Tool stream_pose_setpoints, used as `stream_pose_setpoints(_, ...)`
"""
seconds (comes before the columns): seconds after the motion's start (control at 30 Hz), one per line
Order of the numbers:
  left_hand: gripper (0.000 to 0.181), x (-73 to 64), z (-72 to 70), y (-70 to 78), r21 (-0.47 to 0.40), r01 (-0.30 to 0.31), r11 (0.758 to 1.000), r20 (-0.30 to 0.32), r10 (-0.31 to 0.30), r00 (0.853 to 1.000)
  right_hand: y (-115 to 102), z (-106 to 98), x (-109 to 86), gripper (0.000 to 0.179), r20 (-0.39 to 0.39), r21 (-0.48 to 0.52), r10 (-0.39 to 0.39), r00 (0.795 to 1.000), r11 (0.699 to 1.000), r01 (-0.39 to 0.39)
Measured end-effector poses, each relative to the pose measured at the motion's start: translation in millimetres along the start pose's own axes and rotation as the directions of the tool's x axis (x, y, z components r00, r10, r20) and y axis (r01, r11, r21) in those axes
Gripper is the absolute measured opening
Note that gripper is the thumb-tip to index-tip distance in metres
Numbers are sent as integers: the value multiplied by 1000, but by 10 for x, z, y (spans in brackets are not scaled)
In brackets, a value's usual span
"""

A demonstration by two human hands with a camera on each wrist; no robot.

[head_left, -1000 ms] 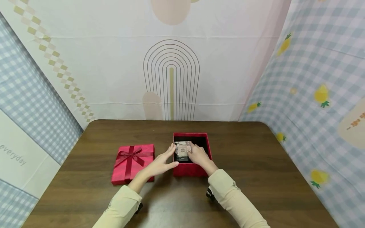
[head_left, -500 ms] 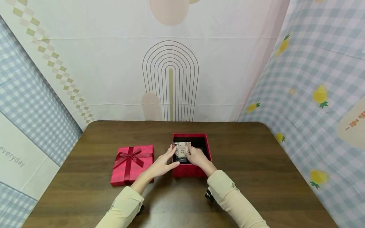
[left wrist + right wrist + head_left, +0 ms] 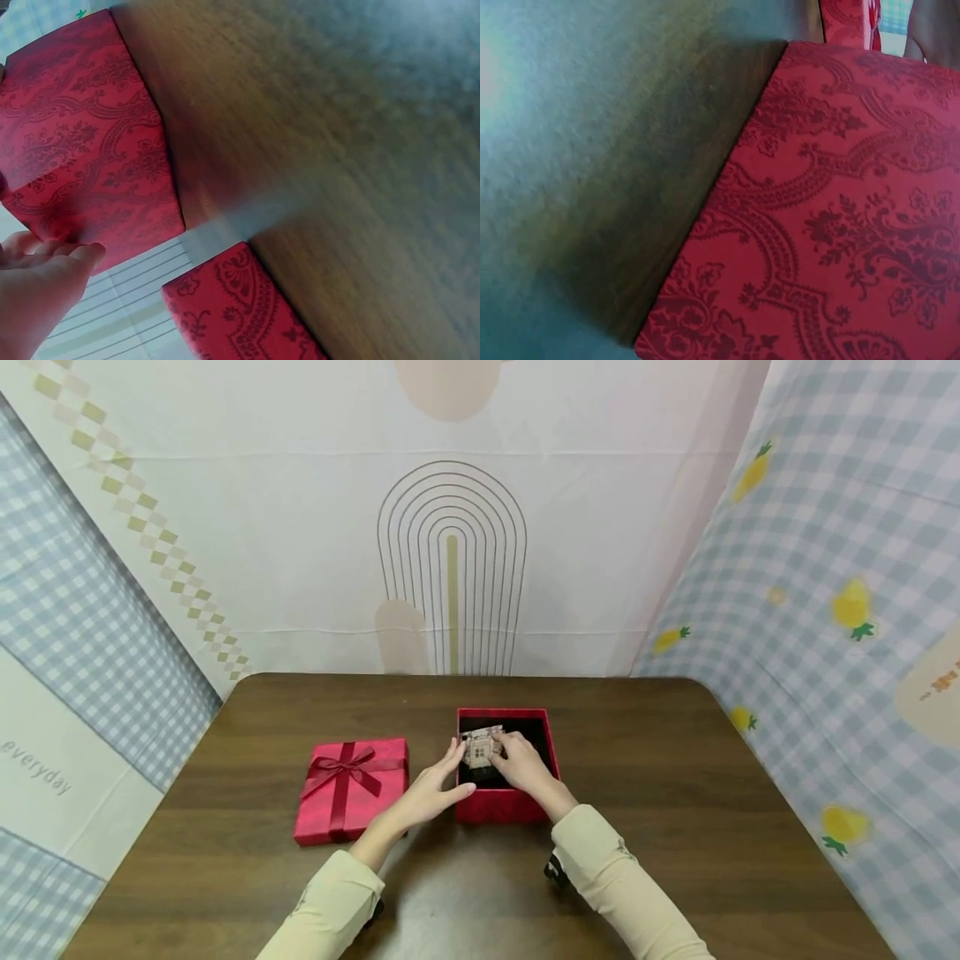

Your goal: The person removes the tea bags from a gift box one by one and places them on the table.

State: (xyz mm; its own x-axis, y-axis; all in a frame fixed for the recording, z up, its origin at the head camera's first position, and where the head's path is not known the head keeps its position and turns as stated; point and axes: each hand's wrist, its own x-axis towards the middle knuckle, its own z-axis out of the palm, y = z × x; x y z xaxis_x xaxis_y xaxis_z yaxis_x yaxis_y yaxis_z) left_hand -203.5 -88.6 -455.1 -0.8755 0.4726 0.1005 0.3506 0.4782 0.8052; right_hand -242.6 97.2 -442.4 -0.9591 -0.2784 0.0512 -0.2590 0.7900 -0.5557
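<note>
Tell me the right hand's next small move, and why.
Probably turn the packet square: the right hand grips its right side, and it looks askew within the opening of the red box, near the left wall.

- Head: from the near side, forward and down over the worktop (image 3: 660,827).
- Left wrist: facing far, close to the red box (image 3: 90,142).
- Right wrist: facing left, closer; all share the red box.

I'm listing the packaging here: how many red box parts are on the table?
2: the bow-topped lid on the left and the open box to its right, where the right hand pinches a printed packet. Any more inside the box may be hidden.
</note>
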Motion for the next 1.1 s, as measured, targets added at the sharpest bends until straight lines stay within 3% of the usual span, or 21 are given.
stream_pose_setpoints(0.27, 68, 19, 20, -6, -9, -6, 1000, 14, 6, 1000, 67, -28, 74, 34, 86, 80, -95, 992, 993, 88)
stream_pose_setpoints(0.47, 69, 23, 25, -12, -14, -6, 1000, 22, 7, 1000, 84, -22, 102, 37, 169, 132, -114, 979, 987, 92)
stream_pose_setpoints(0.87, 69, 14, 11, -8, -28, 13, 1000, 19, -12, 1000, 93, -142, 40, 38, 27, 174, -113, 993, 979, 106)
stream_pose_setpoints(1.1, 70, 2, -2, -21, -23, 12, 1000, 15, -12, 1000, 172, -337, -51, 41, -34, 318, -82, 996, 944, 88)
